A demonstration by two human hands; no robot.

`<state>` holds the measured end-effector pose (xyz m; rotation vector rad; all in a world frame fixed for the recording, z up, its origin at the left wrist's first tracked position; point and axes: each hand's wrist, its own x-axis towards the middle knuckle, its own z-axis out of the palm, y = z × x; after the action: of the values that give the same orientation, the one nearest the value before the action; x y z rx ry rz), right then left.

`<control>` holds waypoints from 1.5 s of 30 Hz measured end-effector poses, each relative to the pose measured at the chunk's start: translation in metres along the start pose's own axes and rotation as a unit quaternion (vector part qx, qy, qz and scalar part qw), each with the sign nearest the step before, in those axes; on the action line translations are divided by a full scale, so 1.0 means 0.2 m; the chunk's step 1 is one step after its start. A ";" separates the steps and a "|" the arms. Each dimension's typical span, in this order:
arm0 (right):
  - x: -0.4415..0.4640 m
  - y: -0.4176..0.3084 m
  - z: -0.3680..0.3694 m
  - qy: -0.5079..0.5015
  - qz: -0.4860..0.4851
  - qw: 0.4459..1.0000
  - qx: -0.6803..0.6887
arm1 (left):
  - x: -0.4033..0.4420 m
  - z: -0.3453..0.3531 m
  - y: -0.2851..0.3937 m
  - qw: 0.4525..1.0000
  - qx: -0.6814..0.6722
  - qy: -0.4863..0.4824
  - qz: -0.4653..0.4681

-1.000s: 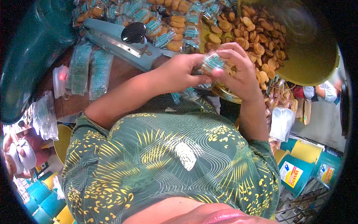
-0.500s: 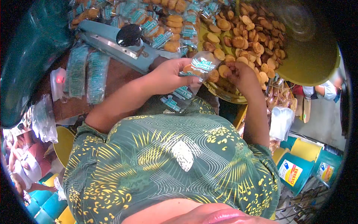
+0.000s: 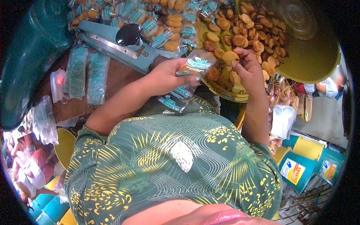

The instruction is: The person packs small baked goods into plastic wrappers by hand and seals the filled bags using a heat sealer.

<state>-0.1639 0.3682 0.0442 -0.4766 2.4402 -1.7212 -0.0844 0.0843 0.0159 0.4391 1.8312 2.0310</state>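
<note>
My left hand is closed on a clear printed plastic bag with teal bakery lettering and a brown cookie inside. More printed bags hang below that hand, over my lap. Between the thumb and fingers of my right hand is a round, flat golden cookie. That hand is over the near side of a large yellow tub, where many loose cookies are heaped. A small gap separates the held cookie from the bag.
A blue heat sealer with a black knob lies left of my hands. Packed cookie bags cover the far side. Stacks of flat printed bags lie on the brown table. Labelled teal buckets stand at right; other people are in the background.
My right hand has lifted a cookie from the heap and turned palm-up, bringing the cookie into view. My left hand with the bag has shifted slightly left.
</note>
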 end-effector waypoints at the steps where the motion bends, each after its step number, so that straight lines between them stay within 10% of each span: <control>1: 0.00 -0.01 0.00 0.000 0.012 0.999 0.038 | 0.00 0.00 0.00 1.000 0.013 0.005 -0.002; 6: -0.03 -0.11 0.06 -0.012 0.071 0.971 0.227 | -0.02 0.01 0.03 1.000 -0.001 0.014 -0.007; 45: -0.05 -0.08 0.14 0.024 0.032 0.984 0.171 | -0.03 0.01 0.02 0.999 -0.033 0.020 -0.026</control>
<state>-0.1443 0.3415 0.0488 -0.3142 2.0951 -2.0856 -0.0778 0.0835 0.0205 0.3326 1.7744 2.0723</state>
